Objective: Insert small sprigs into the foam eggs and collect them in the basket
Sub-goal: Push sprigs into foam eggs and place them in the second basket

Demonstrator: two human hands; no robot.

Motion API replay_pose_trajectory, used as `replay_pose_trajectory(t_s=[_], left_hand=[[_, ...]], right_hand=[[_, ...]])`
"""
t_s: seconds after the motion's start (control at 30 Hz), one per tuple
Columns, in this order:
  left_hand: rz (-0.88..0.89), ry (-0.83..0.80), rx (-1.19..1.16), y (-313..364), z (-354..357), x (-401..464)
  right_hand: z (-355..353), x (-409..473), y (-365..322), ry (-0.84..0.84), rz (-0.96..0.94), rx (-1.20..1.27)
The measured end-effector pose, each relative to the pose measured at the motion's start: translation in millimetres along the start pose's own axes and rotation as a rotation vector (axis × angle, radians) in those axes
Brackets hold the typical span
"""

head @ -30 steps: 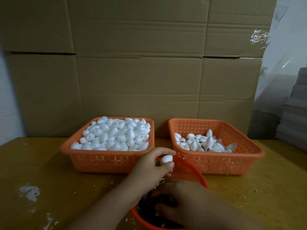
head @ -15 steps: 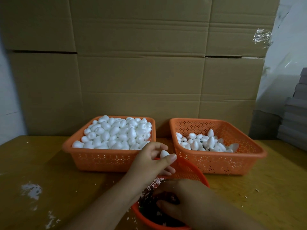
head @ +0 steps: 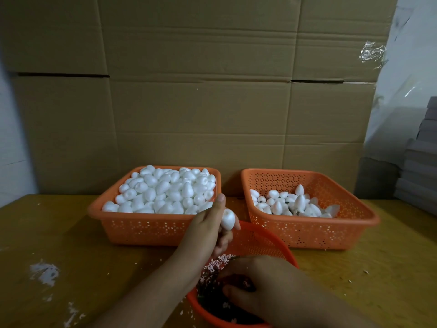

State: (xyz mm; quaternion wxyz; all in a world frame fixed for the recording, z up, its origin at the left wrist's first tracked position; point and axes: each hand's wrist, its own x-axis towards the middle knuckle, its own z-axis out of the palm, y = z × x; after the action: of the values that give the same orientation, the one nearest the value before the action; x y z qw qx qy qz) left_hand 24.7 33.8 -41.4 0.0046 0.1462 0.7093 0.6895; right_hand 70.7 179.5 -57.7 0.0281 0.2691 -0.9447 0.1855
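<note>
A person is sitting at a yellowish wooden table [head: 71,233], seen from their own head looking down. The left hand [head: 208,230] is reaching forward, fingers curled, and is gripping one white foam egg [head: 227,218] between thumb and fingertips, just above the far rim of a round red basket [head: 267,242] nearest the person. The right hand [head: 267,287] is lying inside that round basket, fingers bent down into a dark heap of sprigs [head: 212,271] with pale pink bits; whether it is pinching any of them cannot be told. Behind, two rectangular orange baskets are standing side by side. The left basket [head: 146,230] is piled full of plain foam eggs [head: 165,190]. The right basket [head: 316,233] is holding a smaller batch of eggs [head: 290,204] spread across its floor. A wall of cardboard boxes [head: 201,91] is rising behind the baskets. White crumbs [head: 45,272] are lying on the table at left.
</note>
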Motion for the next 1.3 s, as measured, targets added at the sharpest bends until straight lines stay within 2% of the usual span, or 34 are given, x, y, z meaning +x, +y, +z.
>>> replay_pose_trajectory(t_s=[0.13, 0.5, 0.8, 1.3], left_hand=[[0.003, 0.038, -0.008, -4, 0, 4], [0.034, 0.01, 0.044, -13, 1, 3], [0.102, -0.109, 0.086, -9, 3, -1], [0.122, -0.108, 0.143, -5, 2, -2]], right_hand=[[0, 0, -1, -0.001, -0.003, 0.011], [-2, 0, -3, -0.009, -0.003, 0.025], [-1, -1, -3, -0.012, 0.003, 0.031], [-2, -2, -4, -0.007, -0.007, 0.01]])
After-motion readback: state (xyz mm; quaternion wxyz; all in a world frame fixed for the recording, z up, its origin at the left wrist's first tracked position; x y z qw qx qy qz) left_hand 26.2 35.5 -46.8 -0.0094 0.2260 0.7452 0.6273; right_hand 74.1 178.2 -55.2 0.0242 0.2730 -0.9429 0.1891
